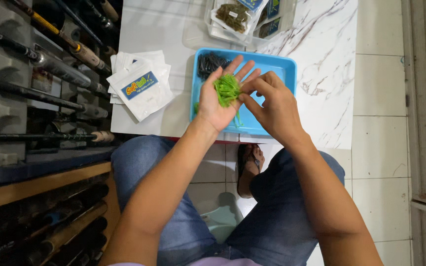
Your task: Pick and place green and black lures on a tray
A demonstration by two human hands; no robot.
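My left hand [216, 101] is held palm up over a blue plastic tray [277, 64], and a bunch of bright green soft lures [227, 89] lies across the palm. My right hand [272, 106] sits right beside it, with thumb and forefinger pinching at the green bunch. A pile of dark soft lures [209, 63] rests in the tray's far left corner. A few more green pieces peek out under my left hand on the tray.
A stack of white packets with blue labels [141, 83] lies left of the tray on the white marbled table [321, 74]. Clear packets of brownish lures [235, 17] sit at the far edge. Fishing rods [50, 59] fill a rack on the left. My knees and tiled floor are below.
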